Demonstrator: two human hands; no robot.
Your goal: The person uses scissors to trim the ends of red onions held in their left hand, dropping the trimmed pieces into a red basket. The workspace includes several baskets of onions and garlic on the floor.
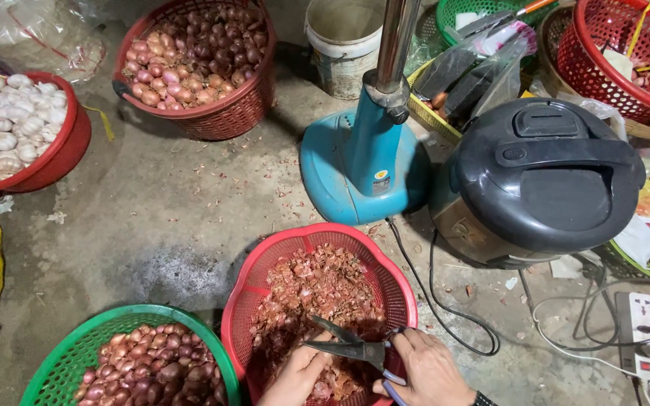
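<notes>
Right hand [426, 368] grips open dark scissors [347, 347] over red basket [253, 286] of shallot skins; left hand [299, 376] closed on something there, hidden. Green basket [62, 353] at floor's near edge holds shallots [152, 372]; 1 red basket [223, 116] at far edge too.

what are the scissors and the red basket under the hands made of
Scissors: blades look like dark, dull metal, thin and pointed; handle material is hidden by the right hand. Red basket: apparently moulded plastic, with a glossy rim and slotted lattice walls.
</notes>
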